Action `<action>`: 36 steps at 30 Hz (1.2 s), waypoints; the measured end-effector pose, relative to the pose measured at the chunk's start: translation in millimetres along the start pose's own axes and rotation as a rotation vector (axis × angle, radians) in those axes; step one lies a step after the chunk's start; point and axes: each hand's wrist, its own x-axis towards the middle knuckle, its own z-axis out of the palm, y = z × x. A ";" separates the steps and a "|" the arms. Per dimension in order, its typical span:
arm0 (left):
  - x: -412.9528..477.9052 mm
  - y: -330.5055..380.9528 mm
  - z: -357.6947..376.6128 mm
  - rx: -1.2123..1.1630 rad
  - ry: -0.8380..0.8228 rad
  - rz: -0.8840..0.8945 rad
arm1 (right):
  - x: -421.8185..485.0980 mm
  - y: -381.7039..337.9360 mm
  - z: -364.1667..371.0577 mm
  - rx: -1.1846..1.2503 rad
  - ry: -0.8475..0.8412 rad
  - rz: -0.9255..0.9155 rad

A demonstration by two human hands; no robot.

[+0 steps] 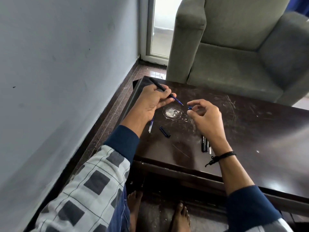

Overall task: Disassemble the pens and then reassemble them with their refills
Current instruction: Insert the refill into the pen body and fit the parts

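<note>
Just beyond the white stain (173,113), the left hand (153,102) grips a pen barrel (156,84) with its refill tip (178,101) out. Right of the stain, the right hand (204,114) pinches the blue nose piece (189,107). This is likely reassembly; next, the piece must go straight over the tip.

At frame centre, the left hand (154,99) grips a black pen barrel (158,87) with its blue refill (177,99) protruding; the right hand (204,117) pinches a small blue tip piece (189,107) above the dark wooden surface (250,131).

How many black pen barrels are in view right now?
3. One barrel is held in the left hand; two more lie side by side on the table by the wrist of the right hand, which may hide others.
</note>
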 end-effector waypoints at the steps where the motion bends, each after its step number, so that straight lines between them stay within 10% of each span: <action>1: 0.0 -0.3 0.1 0.003 0.000 0.002 | -0.2 -1.1 0.8 0.013 -0.004 -0.014; 36: -6.7 -18.5 16.9 0.135 -0.046 -0.032 | -2.5 -3.6 10.9 0.117 0.036 -0.020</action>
